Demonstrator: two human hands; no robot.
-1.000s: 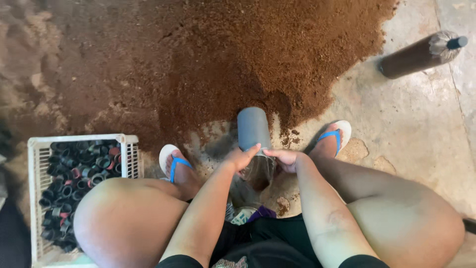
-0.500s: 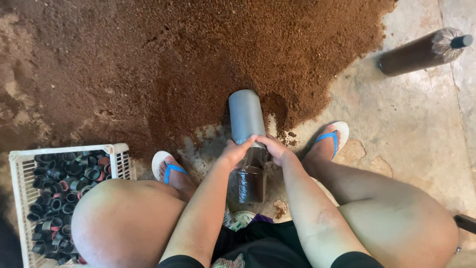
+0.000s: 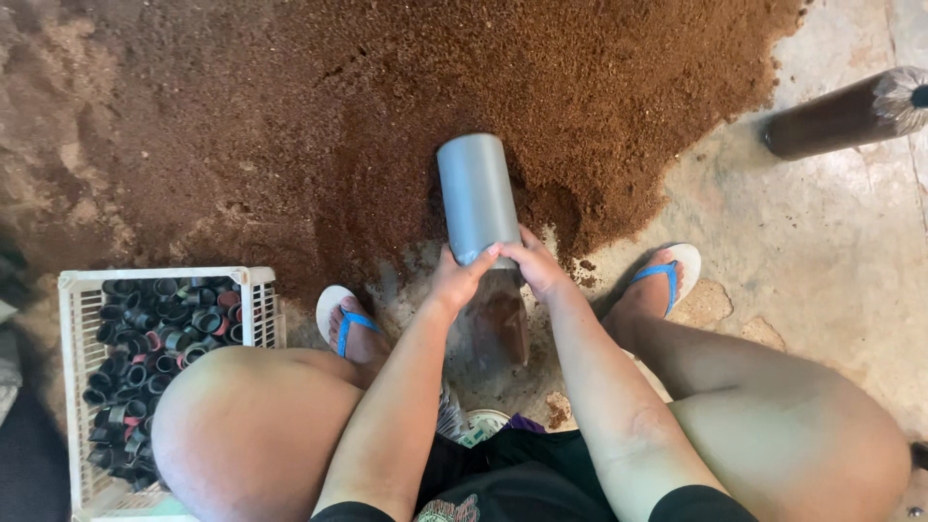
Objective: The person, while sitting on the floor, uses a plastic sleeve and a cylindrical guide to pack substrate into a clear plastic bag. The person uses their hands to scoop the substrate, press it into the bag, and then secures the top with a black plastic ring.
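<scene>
Grey plastic pipe (image 3: 474, 198): a short cylinder that I am holding at its near end, its far end lying against the edge of the brown sawdust-like heap (image 3: 406, 106) just ahead of my hands.
Clear plastic bag (image 3: 500, 324): it is hanging from the pipe's near end below my fingers, showing brown fill inside; how full it is, I cannot tell.
Left hand (image 3: 454, 278): I am gripping the pipe's near rim from the left, fingers curled around it, thumb on top.
Right hand (image 3: 532, 263): I am clasping the same rim from the right, fingers wrapped on the pipe and the bag's mouth, touching my left fingertips.
White plastic crate (image 3: 72, 387): it is sitting well to the left of my left hand, beside my left knee, holding many small black and red plastic rings (image 3: 159, 338).
Filled brown bag with gathered top (image 3: 846, 116): it is lying on the bare concrete floor (image 3: 812, 242), far to the right of my right hand.
Blue-strapped sandals (image 3: 667, 275): I am wearing them, one foot on each side of the hanging bag.
</scene>
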